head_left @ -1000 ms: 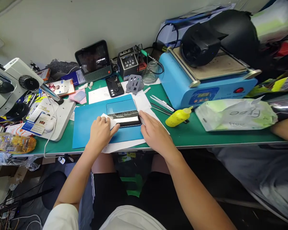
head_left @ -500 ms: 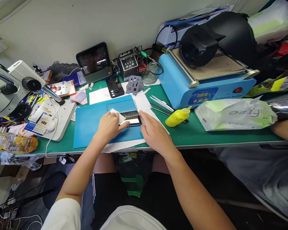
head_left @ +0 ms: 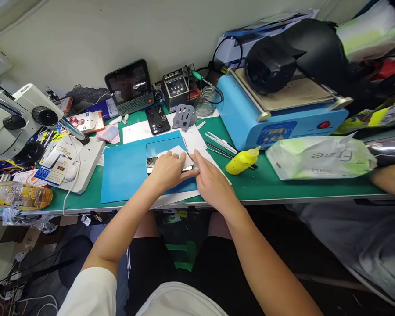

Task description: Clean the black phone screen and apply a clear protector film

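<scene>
Head: L hand (head_left: pixel 168 171) holds thin wht tissue (head_left: pixel 177 150) on phone (head_left: pixel 150 165).

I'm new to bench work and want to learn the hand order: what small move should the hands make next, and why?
Probably slide the left hand and its white wipe back toward the left end of the phone-like device. The wipe is already at the right end, close against the right hand, while the left end is uncovered.
</scene>
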{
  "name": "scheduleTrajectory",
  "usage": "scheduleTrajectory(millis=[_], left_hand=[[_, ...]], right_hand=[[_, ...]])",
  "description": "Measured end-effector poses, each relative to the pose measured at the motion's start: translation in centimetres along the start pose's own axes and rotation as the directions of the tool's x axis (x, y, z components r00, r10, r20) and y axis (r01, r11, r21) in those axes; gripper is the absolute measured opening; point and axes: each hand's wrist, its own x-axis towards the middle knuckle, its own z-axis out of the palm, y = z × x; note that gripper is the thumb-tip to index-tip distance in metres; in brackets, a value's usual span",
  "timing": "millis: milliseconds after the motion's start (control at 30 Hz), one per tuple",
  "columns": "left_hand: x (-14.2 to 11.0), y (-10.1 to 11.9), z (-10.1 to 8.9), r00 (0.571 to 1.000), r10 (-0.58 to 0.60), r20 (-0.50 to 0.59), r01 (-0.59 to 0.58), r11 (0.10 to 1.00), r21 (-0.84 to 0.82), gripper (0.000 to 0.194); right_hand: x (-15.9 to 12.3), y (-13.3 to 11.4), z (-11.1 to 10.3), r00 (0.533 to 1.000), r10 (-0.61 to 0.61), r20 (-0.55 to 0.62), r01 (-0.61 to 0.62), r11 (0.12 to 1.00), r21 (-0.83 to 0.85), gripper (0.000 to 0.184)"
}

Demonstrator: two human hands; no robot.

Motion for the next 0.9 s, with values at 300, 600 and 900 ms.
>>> scheduleTrajectory(millis=[300, 600, 900], left_hand=[[-2.1, 0.8, 0.6, 0.998, 0.062, -0.018, -0.061, 0.997, 0.041, 0.063], [-6.7, -1.5, 1.7, 0.991, -0.125, -0.049, 0.126, 0.992, 0.018, 0.056], [-6.7, -4.0, 1.5, 0.957, -0.286, -0.039, 0.288, 0.957, 0.046, 0.055]], right_hand=[[0.0, 0.0, -0.1, 1.000, 0.003, -0.001, -0.003, 1.000, 0.022, 0.063], [-0.1, -0.3, -0.4, 1.000, 0.008, -0.004, -0.008, 1.000, -0.001, 0.060], [0.1, -0.8, -0.5, 1.000, 0.024, 0.015, -0.024, 1.000, -0.020, 0.059]])
